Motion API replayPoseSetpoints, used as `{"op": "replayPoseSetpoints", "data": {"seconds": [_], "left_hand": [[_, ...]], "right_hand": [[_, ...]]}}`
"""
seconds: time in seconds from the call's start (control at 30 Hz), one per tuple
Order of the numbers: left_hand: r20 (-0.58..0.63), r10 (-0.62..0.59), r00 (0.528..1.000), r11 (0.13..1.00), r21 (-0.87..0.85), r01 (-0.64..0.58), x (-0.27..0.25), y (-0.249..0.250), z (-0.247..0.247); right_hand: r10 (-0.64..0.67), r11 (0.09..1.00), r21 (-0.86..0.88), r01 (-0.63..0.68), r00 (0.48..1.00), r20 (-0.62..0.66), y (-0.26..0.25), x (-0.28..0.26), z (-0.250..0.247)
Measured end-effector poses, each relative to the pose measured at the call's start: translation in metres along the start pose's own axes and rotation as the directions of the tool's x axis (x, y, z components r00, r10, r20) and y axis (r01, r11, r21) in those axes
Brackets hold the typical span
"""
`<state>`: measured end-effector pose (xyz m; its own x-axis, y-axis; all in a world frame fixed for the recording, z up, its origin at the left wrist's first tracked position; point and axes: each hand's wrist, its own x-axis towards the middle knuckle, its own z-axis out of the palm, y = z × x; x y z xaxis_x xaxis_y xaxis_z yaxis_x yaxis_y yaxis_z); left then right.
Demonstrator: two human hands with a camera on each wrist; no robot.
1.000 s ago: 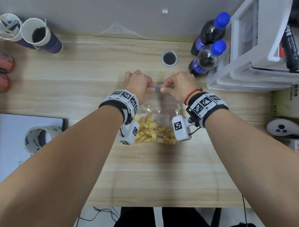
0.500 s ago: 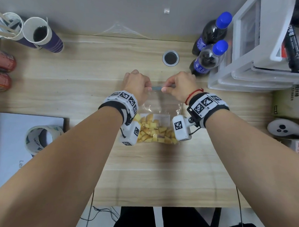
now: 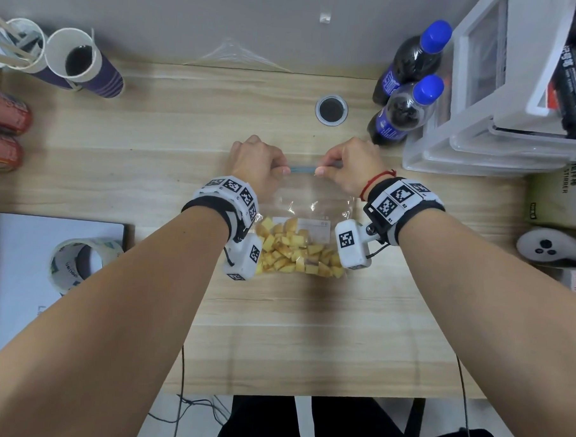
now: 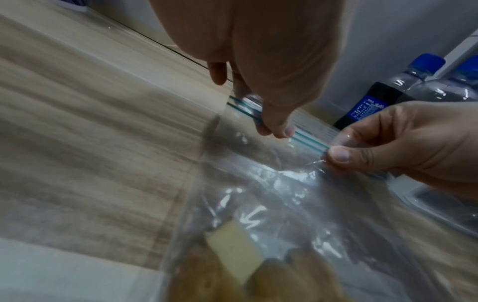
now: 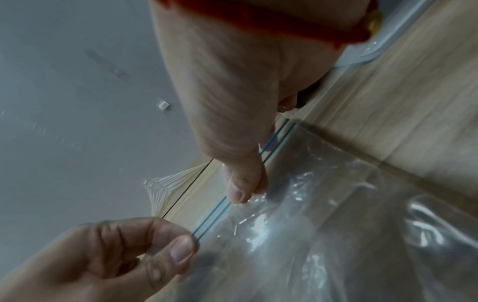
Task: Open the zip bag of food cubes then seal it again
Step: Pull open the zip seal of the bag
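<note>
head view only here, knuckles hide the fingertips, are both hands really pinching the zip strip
Observer: Yes. In the left wrist view the left hand and right hand each pinch the zip strip between thumb and finger.
Operator: one blue line or two
Observer: Two thin blue lines, side by side, in the right wrist view.
Operator: open between the hands
Observer: Cannot tell; the lines run close and parallel there.
</note>
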<state>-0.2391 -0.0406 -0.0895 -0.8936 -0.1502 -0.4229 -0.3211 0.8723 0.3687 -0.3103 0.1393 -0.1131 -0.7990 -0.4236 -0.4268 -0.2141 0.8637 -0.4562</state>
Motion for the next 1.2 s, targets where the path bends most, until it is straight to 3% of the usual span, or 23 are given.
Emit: {"op": "replayPoseSetpoints", "data": {"seconds": [0.27,0.5,0.9,1.07,1.2], "left_hand": [[-0.005,-0.010,1.000,0.999,0.037,0.010,0.002,-0.009,0.000],[-0.023,-0.036,0.999,0.999,-0.012,0.035,0.004,-0.017,0.005],[-0.075,-0.121,0.990,0.980,-0.165,0.108,0.006,-0.034,0.011],[-0.072,-0.171,0.983,0.942,-0.306,0.141,0.002,-0.047,0.011],[-0.084,-0.151,0.985,0.954,-0.275,0.122,0.002,-0.045,0.010]], "right_hand": [[0.089,0.990,0.107,-0.091,0.996,0.028,0.009,-0.001,0.012],[0.077,0.989,0.119,-0.085,0.995,0.064,0.009,0.003,0.011],[0.110,0.981,0.152,-0.120,0.991,0.076,0.008,0.002,0.011],[0.093,0.985,0.140,-0.102,0.993,0.070,0.010,0.000,0.010],[0.089,0.989,0.110,-0.097,0.993,0.074,0.008,0.002,0.011]]}}
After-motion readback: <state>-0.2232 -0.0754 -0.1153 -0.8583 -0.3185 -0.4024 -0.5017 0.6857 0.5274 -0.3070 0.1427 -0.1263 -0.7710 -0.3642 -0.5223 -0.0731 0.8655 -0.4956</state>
